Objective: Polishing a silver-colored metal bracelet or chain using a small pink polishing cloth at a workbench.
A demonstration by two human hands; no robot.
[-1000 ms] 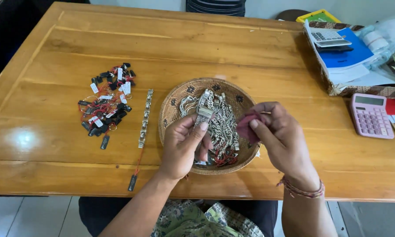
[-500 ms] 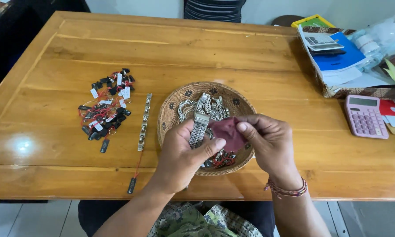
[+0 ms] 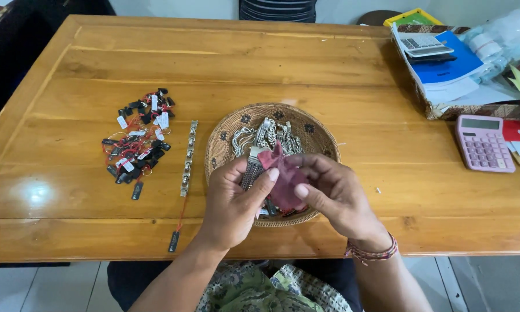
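Observation:
My left hand [image 3: 232, 203] pinches a silver chain bracelet [image 3: 252, 172] over the near side of a round woven basket [image 3: 225, 141]. A dark red cloth [image 3: 285, 177] is wrapped against the bracelet, with my right hand [image 3: 336, 197] closed on it. More silver jewellery [image 3: 267, 135] is heaped in the basket just beyond my fingers. Both hands hover above the basket's front rim, at the near edge of the wooden table [image 3: 271, 69].
A flat silver bracelet with a red string and black tag [image 3: 188, 157] lies left of the basket. Further left is a pile of black and white tags on red strings [image 3: 137, 141]. A pink calculator [image 3: 483, 143] and a box of papers [image 3: 450, 69] sit at the right.
Both hands have dropped toward the near rim of the basket. The red cloth has moved from beside the bracelet to folded around it.

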